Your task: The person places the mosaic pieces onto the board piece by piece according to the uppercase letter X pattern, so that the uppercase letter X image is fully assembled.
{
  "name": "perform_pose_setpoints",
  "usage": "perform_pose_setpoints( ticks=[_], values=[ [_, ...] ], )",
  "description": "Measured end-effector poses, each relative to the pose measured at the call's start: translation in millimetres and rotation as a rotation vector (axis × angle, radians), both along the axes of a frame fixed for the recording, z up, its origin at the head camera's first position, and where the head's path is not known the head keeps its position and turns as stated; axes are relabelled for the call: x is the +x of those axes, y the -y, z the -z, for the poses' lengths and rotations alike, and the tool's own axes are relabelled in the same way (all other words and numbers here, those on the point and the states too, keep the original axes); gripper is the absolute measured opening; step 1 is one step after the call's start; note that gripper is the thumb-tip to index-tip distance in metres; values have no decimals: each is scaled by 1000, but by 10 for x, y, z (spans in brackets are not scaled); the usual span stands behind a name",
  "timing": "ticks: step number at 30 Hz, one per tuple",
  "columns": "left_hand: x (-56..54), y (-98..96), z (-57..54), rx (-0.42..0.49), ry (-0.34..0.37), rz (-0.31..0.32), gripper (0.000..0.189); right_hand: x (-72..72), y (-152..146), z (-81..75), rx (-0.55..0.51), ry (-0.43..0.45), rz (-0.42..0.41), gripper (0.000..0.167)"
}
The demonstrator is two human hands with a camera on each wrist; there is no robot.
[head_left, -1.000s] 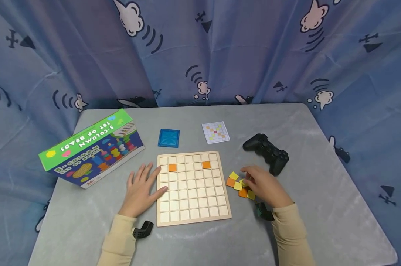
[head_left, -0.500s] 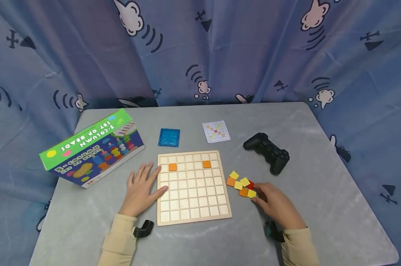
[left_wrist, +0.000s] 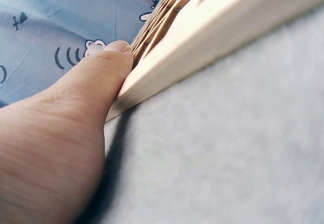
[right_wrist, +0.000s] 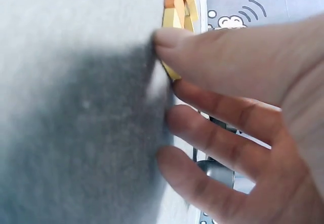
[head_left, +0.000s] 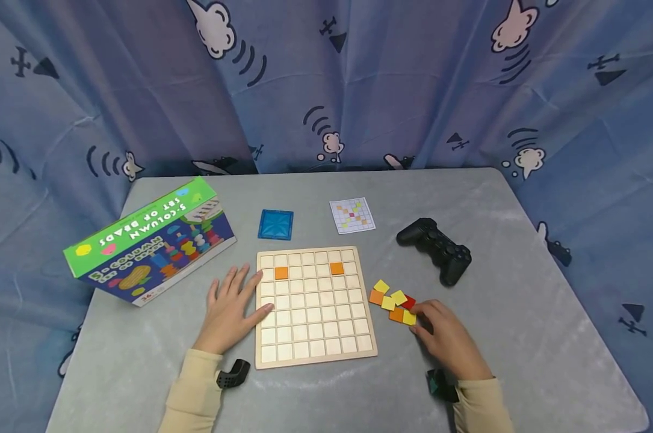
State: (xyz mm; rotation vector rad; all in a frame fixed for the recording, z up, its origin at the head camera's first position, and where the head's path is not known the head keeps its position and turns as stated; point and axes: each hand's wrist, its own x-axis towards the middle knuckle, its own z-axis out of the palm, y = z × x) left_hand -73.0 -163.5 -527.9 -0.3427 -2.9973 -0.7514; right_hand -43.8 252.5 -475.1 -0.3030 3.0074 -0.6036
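In the head view, a wooden grid board [head_left: 316, 313] lies flat, with two orange tiles [head_left: 281, 273] set in its upper squares. My left hand [head_left: 231, 313] rests spread at the board's left edge, thumb over the rim; the left wrist view shows that thumb [left_wrist: 119, 49] against the wooden side. Right of the board is a loose cluster of small square tiles: yellow, orange and one red tile [head_left: 409, 302]. My right hand [head_left: 449, 337] pinches the nearest yellow tile [head_left: 408, 317] between thumb and index finger. The right wrist view shows the thumb covering part of it, other fingers loosely curled.
A black game controller [head_left: 434, 249] lies beyond my right hand. Behind the board are a printed pattern card [head_left: 352, 215] and a blue square plastic piece [head_left: 275, 225]. A colourful toy box [head_left: 150, 240] stands at the left, and a patterned curtain [head_left: 326, 90] hangs behind the table.
My right hand has drawn back from above the tiles to their near right end, uncovering the red tile, and its fingers have closed on a yellow tile. The left hand stays put.
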Motion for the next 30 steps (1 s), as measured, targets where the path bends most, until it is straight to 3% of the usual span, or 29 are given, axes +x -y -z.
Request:
perform_pose_setpoints(
  ticks=[5,20,30],
  values=[
    [-8,5,10,-3,-6,1,77,4,-1,18,-10,-25,-16,29],
    [-5,2,18,4,-23,-4,77,50,-22,-62,22,11,2,32],
    [5,-2,1,6,-10,-1,77,11,-22,-209,-18,-140,-80,33]
  ],
)
